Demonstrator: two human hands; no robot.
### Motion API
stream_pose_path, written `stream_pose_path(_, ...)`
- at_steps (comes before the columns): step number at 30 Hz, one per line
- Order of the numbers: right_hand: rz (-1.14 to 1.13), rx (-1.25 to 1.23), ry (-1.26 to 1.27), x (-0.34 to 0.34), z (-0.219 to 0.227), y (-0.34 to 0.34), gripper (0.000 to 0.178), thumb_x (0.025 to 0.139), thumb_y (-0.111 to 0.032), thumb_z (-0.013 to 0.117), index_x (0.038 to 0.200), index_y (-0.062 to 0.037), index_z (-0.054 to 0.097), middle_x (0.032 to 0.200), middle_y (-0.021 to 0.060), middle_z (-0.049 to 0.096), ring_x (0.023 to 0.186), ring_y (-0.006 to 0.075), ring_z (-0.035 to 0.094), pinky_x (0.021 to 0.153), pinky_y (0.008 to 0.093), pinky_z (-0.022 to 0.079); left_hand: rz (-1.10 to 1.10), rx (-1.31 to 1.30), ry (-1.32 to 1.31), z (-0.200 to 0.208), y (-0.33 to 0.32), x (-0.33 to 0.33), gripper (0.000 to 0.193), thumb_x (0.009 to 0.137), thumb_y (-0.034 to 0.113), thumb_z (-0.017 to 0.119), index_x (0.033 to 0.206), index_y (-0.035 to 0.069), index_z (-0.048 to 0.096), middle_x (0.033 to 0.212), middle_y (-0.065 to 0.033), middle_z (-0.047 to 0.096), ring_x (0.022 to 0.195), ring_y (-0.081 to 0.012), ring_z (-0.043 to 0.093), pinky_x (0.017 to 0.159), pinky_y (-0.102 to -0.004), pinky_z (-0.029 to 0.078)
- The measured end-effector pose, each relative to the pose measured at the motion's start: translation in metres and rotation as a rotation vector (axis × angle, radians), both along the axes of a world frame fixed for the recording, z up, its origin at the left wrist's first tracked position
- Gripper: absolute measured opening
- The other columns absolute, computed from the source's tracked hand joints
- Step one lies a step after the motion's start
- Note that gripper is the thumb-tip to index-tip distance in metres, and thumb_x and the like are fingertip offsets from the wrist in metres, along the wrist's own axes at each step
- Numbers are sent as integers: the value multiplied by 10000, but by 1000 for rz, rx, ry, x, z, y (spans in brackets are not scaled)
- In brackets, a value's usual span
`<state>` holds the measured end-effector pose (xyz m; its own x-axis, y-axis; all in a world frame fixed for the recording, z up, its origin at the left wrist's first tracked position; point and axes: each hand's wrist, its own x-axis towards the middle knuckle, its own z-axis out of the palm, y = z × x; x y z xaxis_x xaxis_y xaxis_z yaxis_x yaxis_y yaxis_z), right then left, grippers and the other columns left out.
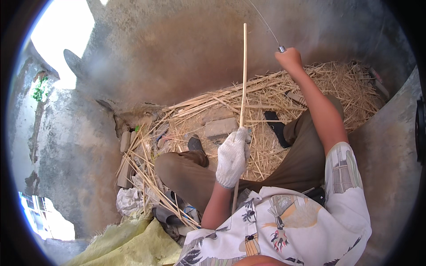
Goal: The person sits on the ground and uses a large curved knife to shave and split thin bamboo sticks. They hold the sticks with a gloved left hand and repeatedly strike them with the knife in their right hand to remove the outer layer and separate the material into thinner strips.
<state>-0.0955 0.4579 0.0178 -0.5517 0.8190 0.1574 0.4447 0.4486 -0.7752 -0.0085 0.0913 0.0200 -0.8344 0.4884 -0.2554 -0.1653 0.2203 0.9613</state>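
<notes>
My left hand (233, 157), in a white knit glove, grips a long thin pale cane stick (243, 75) that stands nearly upright and reaches up past the wall. My bare right hand (289, 58) is raised to the right and closed on a tool with a metal collar (281, 49); a thin blade or wire (262, 20) runs up and left from it. The two hands are well apart. My legs in brown trousers (191, 170) stretch out below, with dark shoes (195, 144) resting on the ground.
A pile of split cane strips and straw (275, 91) covers the ground ahead. A flat grey brick (220, 127) lies among it. Grey concrete walls (177, 53) close in around. A yellow-green sack (128, 241) and white cloth (128, 199) lie at lower left.
</notes>
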Motion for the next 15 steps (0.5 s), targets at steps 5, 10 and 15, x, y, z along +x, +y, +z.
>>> stream_pose_path(5, 88, -9, 123, 30, 0, -31, 269, 814, -267, 700, 739, -9, 682, 666, 191, 675, 598, 333, 629, 626, 433, 488, 17, 114, -25, 0, 0, -5, 401, 1110, 423, 500, 1011, 55, 625, 620, 3, 519, 481, -74, 472, 459, -241, 393)
stream_pose_path(10, 236, 246, 82, 72, -10, -87, 243, 809, -244, 736, 714, -35, 657, 594, 130, 606, 600, 286, 676, 597, 437, 511, 16, 160, -135, -9, -5, -11, 397, 1111, 443, 491, 970, 86, 595, 613, 38, 476, 472, -64, 443, 439, -229, 376)
stream_pose_path(15, 412, 550, -138, 74, -28, -126, 124, 748, -219, 723, 783, -100, 720, 701, 161, 690, 663, 382, 694, 635, 487, 543, 48, 205, -262, -9, -4, -13, 388, 1105, 455, 502, 924, 118, 565, 603, 62, 422, 453, -54, 403, 412, -235, 351)
